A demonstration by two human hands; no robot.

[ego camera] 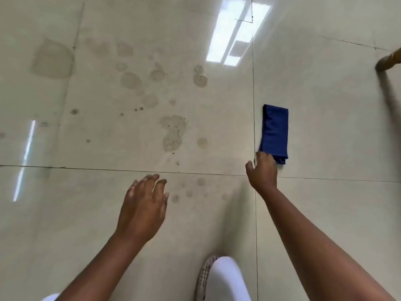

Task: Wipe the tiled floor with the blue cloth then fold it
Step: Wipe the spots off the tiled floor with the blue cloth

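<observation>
Open floor [325, 94] around cloth [275, 131]

Bare forearms; white trousers [227, 279]; perforated shoe [204, 276].

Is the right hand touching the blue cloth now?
Touching. The head view shows the right hand with its fingers on the blue cloth at its near end.

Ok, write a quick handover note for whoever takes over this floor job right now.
Left hand: open, hovering over the floor, holding nothing.
Right hand: at the near end of the blue cloth; grip hidden.
Cloth lies folded on the tiled floor, right of the stains.
Done: nothing wiped, stains remain.
Left: wipe the stains, then fold the cloth.
</observation>
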